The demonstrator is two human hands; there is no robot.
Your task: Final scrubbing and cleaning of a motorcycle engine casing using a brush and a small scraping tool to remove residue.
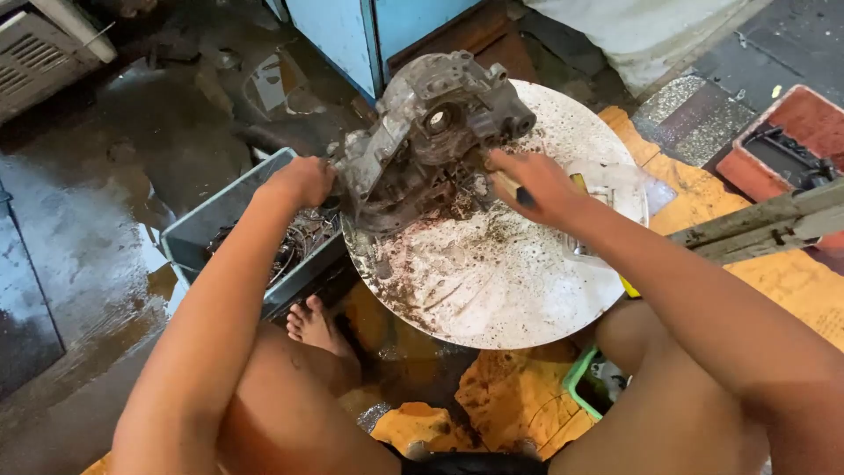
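Grime covers the engine casing [431,132], a grey cast-metal part that stands tilted on the far edge of a round white tabletop [501,281], with a round bore near its upper middle and a lug sticking out to the right. The left hand [303,180] is closed on the casing's left edge, fingers curled round the metal. The right hand [536,185] is wrapped round a tool [514,189] with a pale handle and a dark band, its working end pressed against the casing's lower right side; how the tip meets the metal cannot be told, since the fingers cover it. Dark crumbs and oily smears are scattered over the tabletop, thickest just under the casing. Left of the table, touching its rim, sits a grey bin [220,220] with tangled wires inside. A bare foot [312,325] rests on the floor between bin and table, beneath the tabletop's edge. Orange sheeting [791,281] lies under the table and to the right. A red tray [791,132] with dark parts sits at far right, well apart from the hands, and a grey bar [756,224] crosses in front of it. The floor [88,220] on the left is wet and dark.
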